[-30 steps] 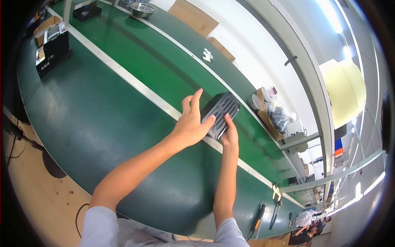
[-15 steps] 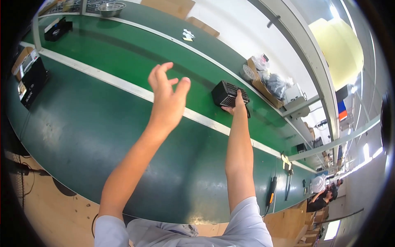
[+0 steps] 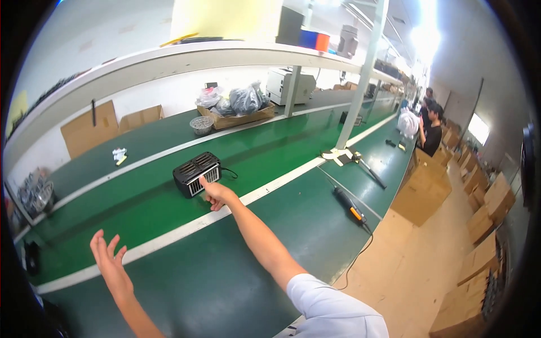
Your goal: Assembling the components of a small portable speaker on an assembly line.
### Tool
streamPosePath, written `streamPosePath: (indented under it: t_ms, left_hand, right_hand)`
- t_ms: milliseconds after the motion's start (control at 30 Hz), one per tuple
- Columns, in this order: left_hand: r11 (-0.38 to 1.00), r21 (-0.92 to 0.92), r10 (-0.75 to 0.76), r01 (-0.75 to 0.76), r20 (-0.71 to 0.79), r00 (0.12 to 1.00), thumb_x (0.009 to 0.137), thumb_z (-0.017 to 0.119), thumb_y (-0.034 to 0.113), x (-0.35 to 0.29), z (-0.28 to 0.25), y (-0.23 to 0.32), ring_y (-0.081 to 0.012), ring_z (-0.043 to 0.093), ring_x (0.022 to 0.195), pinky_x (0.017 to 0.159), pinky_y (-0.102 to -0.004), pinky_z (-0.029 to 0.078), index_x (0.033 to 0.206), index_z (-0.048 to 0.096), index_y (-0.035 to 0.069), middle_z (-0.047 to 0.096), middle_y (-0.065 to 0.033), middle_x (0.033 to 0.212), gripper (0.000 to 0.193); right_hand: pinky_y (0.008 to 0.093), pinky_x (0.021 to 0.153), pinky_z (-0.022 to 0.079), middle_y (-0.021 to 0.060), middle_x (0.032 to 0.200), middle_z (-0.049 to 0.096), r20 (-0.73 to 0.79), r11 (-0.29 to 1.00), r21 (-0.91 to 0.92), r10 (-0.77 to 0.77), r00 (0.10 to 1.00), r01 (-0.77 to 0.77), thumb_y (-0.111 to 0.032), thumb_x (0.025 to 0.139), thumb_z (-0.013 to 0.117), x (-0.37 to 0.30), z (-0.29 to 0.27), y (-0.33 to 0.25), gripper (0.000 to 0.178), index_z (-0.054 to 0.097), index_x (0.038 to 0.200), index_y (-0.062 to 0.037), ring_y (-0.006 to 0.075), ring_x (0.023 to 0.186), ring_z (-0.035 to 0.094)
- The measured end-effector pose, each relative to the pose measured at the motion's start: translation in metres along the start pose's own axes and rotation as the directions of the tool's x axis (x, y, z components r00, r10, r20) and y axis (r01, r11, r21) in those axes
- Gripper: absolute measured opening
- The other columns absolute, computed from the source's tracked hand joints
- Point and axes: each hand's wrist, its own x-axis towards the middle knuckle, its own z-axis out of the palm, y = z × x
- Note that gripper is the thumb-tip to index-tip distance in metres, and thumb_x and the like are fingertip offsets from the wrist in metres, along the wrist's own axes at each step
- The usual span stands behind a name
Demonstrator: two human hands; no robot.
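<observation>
A black box-shaped device (image 3: pixel 197 172) with a slotted top, a pale grille on its front and a short black cord stands on the bright green strip of the bench. Just in front of its grille is my right hand (image 3: pixel 216 194), thumb raised and apart from the loosely bent fingers. The thumb tip overlaps the device's front; whether it touches I cannot tell. My left hand (image 3: pixel 111 263) hovers over the near side of the bench at lower left, fingers spread, with nothing in it.
An electric screwdriver (image 3: pixel 350 204) with a cord and a black-handled tool (image 3: pixel 369 170) lie at right. Behind the device are a clear bowl (image 3: pixel 201 125) and a cardboard tray (image 3: pixel 248 118) of bagged parts. A metal post (image 3: pixel 360 79) holds a shelf. People (image 3: pixel 433 129) work farther off.
The view has swung to the right. My right hand has come away from the device's top and side to its front, while the device stays on the green strip. The left hand remains spread.
</observation>
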Motion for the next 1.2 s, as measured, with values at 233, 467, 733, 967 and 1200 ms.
streamPosePath:
  t_ms: [233,467,733,967,1200]
  left_hand:
    - [0.986,0.145,0.073,-0.076,0.027,0.997,0.107,0.048,0.035,-0.016,-0.016,0.044,-0.0221,0.059,0.109,0.091,-0.0366,0.046,0.121,0.058,0.010,0.056,-0.0082,0.130,0.031]
    - [0.923,0.248,0.164,-0.295,0.440,0.883,0.103,0.052,0.020,-0.057,0.046,0.078,-0.0213,0.064,0.093,0.086,-0.0348,0.052,0.098,0.064,-0.002,0.067,-0.0138,0.101,0.025]
    - [0.550,0.538,-0.207,-0.639,0.829,0.519,0.098,0.062,0.039,-0.094,0.074,0.122,-0.0376,0.063,0.110,0.095,-0.0452,0.050,0.137,0.056,0.005,0.066,-0.0188,0.119,0.051]
    - [0.531,0.503,-0.409,-0.682,0.857,0.313,0.098,0.061,0.036,-0.104,0.102,0.097,-0.0345,0.063,0.099,0.088,-0.0442,0.049,0.134,0.051,0.002,0.062,-0.0153,0.104,0.050]
    - [0.460,0.565,-0.227,-0.685,0.821,0.524,0.097,0.063,0.033,-0.098,0.085,0.096,-0.0319,0.061,0.090,0.079,-0.0420,0.046,0.114,0.053,0.001,0.057,-0.0131,0.091,0.037]
  right_hand:
    - [0.0534,0.068,0.051,0.0234,0.067,0.063,-0.143,0.428,-0.446,-0.901,0.410,0.786,-0.038,0.101,0.050,-0.045,0.028,0.059,0.052,0.065,0.069,0.0005,0.0431,0.067,0.065]
    - [0.0516,0.066,0.055,0.0207,0.068,0.067,0.178,0.172,-0.626,-0.918,0.354,0.760,-0.032,0.091,0.059,-0.055,0.024,0.070,0.039,0.072,0.071,-0.0011,0.0406,0.065,0.067]
    - [0.0512,0.069,0.053,0.0199,0.069,0.068,0.318,0.141,-0.666,-0.835,0.449,0.732,-0.034,0.090,0.061,-0.057,0.060,0.052,0.039,0.072,0.068,-0.0038,0.0394,0.069,0.067]
    - [0.0498,0.056,0.043,0.0221,0.064,0.059,0.212,0.197,-0.636,-0.885,0.415,0.746,-0.020,0.088,0.066,-0.068,0.033,0.065,0.033,0.060,0.063,0.0008,0.0416,0.059,0.059]
    - [0.0496,0.054,0.040,0.0233,0.063,0.056,0.210,0.239,-0.618,-0.868,0.450,0.749,-0.017,0.096,0.061,-0.064,0.049,0.058,0.031,0.055,0.071,0.0011,0.0429,0.057,0.056]
